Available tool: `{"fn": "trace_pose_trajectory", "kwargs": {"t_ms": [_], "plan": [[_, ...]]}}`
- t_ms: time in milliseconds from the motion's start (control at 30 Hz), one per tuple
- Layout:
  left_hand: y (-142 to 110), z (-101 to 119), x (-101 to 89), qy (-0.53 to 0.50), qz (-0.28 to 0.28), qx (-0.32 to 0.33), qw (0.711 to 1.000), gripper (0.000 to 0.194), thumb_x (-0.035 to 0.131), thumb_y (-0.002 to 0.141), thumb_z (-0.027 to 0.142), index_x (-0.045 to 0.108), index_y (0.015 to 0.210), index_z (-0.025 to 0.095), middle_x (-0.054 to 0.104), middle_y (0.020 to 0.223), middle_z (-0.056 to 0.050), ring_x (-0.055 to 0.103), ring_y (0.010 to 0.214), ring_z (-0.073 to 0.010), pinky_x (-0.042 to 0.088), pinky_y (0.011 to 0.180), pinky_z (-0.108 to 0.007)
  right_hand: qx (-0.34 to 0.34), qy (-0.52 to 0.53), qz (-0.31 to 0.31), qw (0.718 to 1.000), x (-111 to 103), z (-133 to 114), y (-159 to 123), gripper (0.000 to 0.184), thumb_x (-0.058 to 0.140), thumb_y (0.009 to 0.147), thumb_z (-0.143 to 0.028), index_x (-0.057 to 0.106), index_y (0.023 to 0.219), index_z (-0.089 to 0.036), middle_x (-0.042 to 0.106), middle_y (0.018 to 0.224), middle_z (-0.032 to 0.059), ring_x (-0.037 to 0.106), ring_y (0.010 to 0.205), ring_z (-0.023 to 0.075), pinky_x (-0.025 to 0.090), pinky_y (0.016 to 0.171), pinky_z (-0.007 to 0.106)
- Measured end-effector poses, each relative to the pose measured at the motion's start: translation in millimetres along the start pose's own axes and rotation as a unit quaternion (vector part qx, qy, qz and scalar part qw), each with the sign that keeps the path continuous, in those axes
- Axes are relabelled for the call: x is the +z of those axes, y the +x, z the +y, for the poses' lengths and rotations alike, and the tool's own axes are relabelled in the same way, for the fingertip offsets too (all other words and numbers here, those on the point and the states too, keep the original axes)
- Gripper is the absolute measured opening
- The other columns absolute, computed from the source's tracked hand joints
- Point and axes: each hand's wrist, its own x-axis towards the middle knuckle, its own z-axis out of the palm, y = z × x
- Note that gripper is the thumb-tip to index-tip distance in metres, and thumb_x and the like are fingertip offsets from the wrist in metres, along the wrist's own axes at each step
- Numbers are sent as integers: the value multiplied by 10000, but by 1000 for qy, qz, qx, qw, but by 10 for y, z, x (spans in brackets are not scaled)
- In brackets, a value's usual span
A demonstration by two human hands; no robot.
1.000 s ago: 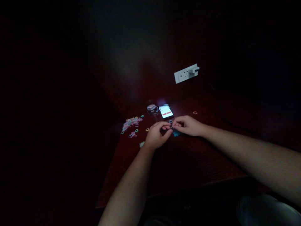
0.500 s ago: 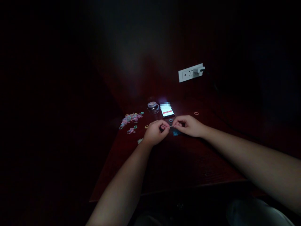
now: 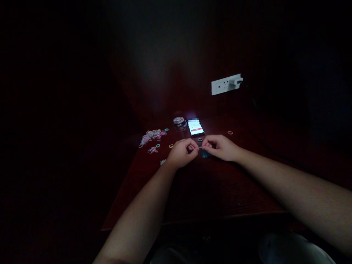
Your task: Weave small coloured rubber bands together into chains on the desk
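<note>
My left hand and my right hand face each other low over the dark red table, both closed in a pinch. A thin pale rubber band is stretched between their fingertips; most of it is hidden by the fingers. Just under the right fingers lies a small heap of blue rubber bands. A single greyish band sits beyond the fingertips. Pale greenish bands lie beside my left wrist, and a yellow band is left of that hand.
A pile of mixed rubber bands and a smaller pink cluster lie at the left. A clear lidded jar stands beside a lit phone. One orange-pink band is at right. A socket with a plug is on the wall.
The view has shifted slightly. Both hands keep their pinch on the thin band, with almost no movement; the table things stay in place.
</note>
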Motion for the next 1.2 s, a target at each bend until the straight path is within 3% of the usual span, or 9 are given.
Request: {"fn": "trace_pose_trajectory", "kwargs": {"t_ms": [433,667,900,1200], "plan": [[-1,-30,11,-26,-11,-18,999,24,591,753,167,598,763,146,582,708,-6,495,626,-91,406,590,-203,-3,-11,-7,1000,-6,-3,-6,145,569,822,-282,594,777,-146,524,652,-1,448,590,99,373,557,222],[-20,-81,-9,-9,17,-38,999,30,560,750,144,588,758,153,577,701,-1,504,631,-98,410,595,-210,-2,-2,15,1000,-38,2,-22,137,578,806,-279,572,745,-156,511,637,-1,445,588,108,372,551,230],[-20,-25,11,-39,-15,-16,999,135,629,772,219,646,885,146,647,786,-33,560,676,-101,449,620,-213,2,10,-4,1000,-9,-14,-9,145,576,811,-283,575,753,-150,506,640,-8,435,579,96,366,542,221],[-15,-10,9,-24,-23,-10,999,110,590,808,223,658,842,143,633,742,-23,536,652,-97,408,574,-202,10,9,-11,1000,-9,-2,-10,147,573,815,-282,580,766,-143,509,637,-10,447,572,90,365,531,214]]}}
